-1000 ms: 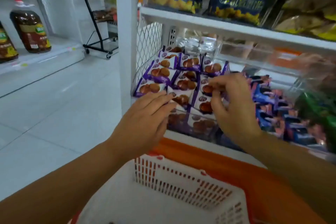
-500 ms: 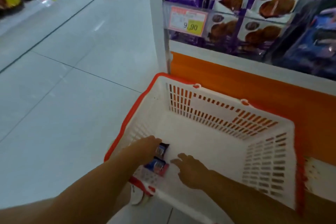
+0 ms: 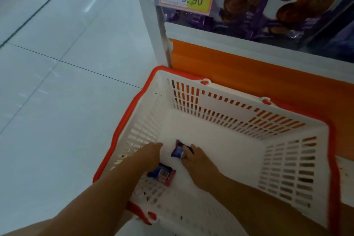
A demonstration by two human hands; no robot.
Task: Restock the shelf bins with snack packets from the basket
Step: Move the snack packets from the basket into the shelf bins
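right hand [image 3: 197, 159] fingers pinch a packet [image 3: 178, 151] in the basket [image 3: 229, 101]. left hand [image 3: 151, 154] fingers straight, empty; other packet [image 3: 162, 174] just behind them.

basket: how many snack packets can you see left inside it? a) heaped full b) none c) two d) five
c: only two show on the floor of the basket, the far packet pinched by the right hand and the near packet lying partly under the left forearm.
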